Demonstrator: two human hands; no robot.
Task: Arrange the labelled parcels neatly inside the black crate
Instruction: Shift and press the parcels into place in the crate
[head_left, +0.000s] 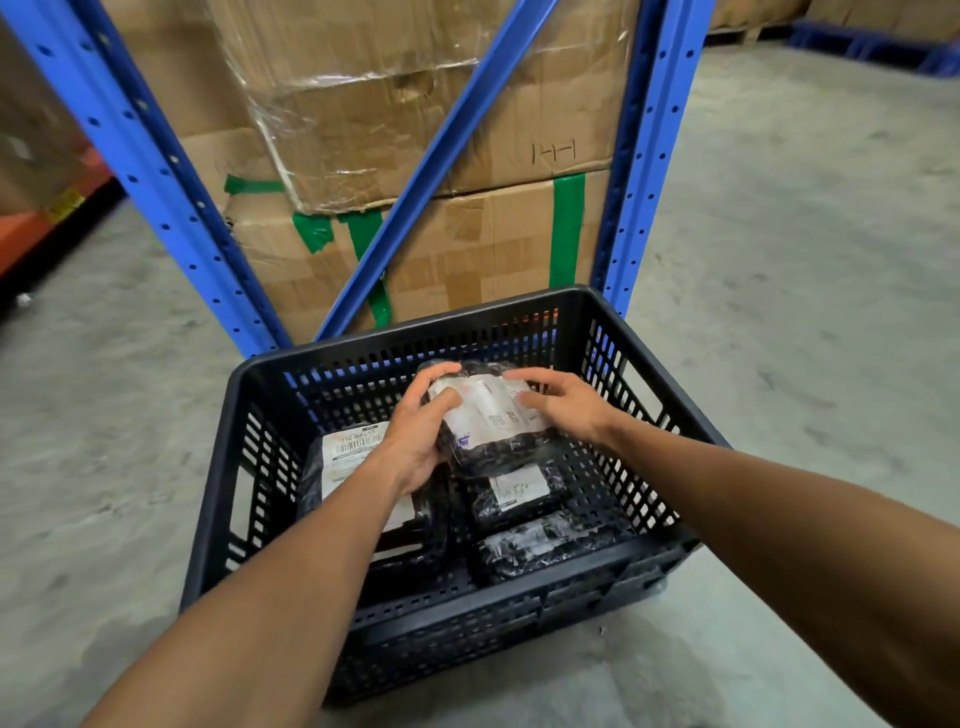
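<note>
A black slatted crate (218, 467) stands on the concrete floor below me. Both hands hold one black plastic-wrapped parcel with a white label (491, 415) above the crate's far right part. My left hand (421, 426) grips its left edge, thumb on the label. My right hand (563, 402) rests on its right side, fingers spread over the label. Under it lies a second labelled parcel (517, 491), and a third dark parcel (540, 545) sits nearer me. A larger labelled parcel (345, 457) lies along the crate's left side, partly hidden by my left forearm.
A blue steel rack (150, 156) with a diagonal brace rises just behind the crate. Large taped cardboard boxes (467, 244) fill it. Bare concrete floor (779, 260) spreads to the right and left. An orange beam (31, 228) shows at far left.
</note>
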